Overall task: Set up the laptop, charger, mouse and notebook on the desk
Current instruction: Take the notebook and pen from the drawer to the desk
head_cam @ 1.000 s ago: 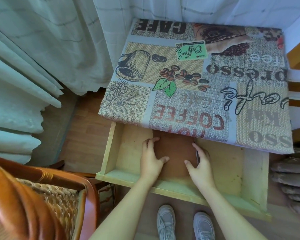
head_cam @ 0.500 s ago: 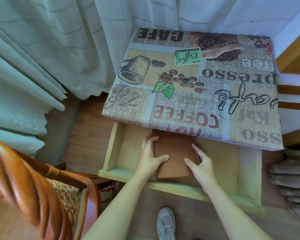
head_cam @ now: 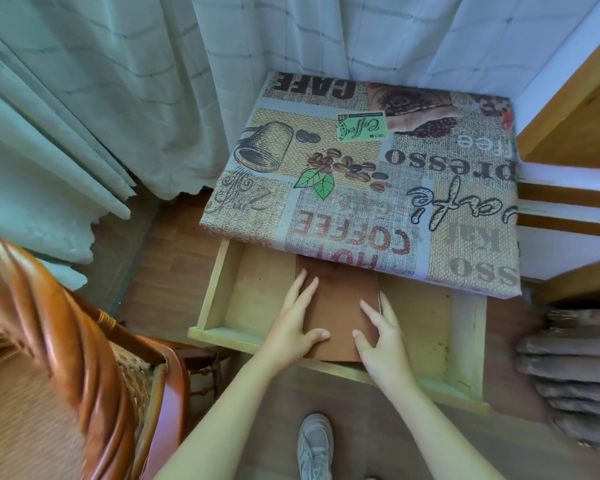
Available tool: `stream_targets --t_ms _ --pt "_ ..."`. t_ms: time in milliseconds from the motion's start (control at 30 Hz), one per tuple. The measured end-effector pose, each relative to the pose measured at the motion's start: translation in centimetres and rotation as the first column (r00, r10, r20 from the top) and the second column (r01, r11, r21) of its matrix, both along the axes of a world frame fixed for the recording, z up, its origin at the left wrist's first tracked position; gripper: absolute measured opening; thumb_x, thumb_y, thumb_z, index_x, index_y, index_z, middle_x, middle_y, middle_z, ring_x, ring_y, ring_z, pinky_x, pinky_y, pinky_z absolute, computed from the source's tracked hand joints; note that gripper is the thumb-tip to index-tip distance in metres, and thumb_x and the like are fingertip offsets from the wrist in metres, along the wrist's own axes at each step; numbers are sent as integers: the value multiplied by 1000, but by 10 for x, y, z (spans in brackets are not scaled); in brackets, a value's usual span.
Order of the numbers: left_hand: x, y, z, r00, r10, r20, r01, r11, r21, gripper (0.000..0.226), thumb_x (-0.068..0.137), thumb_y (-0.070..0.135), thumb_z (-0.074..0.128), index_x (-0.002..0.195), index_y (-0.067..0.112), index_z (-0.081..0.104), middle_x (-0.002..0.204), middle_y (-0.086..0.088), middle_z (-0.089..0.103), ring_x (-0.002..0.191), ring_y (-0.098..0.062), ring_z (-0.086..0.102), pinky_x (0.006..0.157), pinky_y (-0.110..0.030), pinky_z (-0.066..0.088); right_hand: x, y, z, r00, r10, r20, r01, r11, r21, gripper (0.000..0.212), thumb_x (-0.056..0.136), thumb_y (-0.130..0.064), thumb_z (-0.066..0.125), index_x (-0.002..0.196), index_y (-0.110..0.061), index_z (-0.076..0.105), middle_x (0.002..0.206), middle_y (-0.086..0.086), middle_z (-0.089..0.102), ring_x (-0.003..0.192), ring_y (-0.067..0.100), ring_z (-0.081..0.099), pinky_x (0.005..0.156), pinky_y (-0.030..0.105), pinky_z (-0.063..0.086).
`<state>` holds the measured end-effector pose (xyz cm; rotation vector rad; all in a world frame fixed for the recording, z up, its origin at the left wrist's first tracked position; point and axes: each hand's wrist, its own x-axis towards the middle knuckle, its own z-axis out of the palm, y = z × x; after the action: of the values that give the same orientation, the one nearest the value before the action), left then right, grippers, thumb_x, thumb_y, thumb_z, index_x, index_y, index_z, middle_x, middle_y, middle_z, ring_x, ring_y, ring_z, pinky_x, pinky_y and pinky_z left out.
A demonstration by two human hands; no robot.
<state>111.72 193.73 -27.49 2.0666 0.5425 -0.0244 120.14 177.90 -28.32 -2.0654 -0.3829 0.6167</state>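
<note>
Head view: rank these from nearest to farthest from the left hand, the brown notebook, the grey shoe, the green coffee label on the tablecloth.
1. Brown notebook: in the open drawer, under the left hand itself.
2. Grey shoe: on the floor below, toward the person.
3. Green coffee label: far back on the tablecloth.

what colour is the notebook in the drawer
Plain reddish brown: the notebook lying in the open drawer, seen in the head view.
</note>
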Motion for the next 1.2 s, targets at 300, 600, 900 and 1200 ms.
stream_targets --t_ms 300,600,900,1200 --pt "-22 -15 30 1000 -17 -23 18 1000 5 90 79 15 76 151 19 22 158 12 1 143 2 5 105 2 6 -19 -18 27 1000 20 23 -20 1000 -13 53 83 -2 63 133 -13 51 156 -4 16 135 -2 19 105 9 13" --pt "-45 -47 73 998 -1 -57 1 1000 9 90 81 19 75 152 25 20 159 15 5 143 2 9 112 -16 14 -35 -49 69 999 36 -12 -36 998 -50 55 84 -6 63 136 -10 46 157 -1 17 141 10 23 107 15 14" --pt "-64 -59 126 999 -41 -11 42 997 72 89 82 21 74 152 27 19 159 17 1 142 7 6 115 -17 15 -51 -68 121 998 68 18 -69 997 33 56 85 -8 64 137 -12 45 155 -8 16 138 3 21 107 15 14" --pt "50 13 129 978 -193 -79 209 915 345 88 89 38 64 153 12 11 162 2 0 147 -14 13 119 -32 16 48 2 123 988 -9 156 13 1000 -21 50 85 -11 64 133 -10 51 156 4 19 142 15 20 106 17 12"
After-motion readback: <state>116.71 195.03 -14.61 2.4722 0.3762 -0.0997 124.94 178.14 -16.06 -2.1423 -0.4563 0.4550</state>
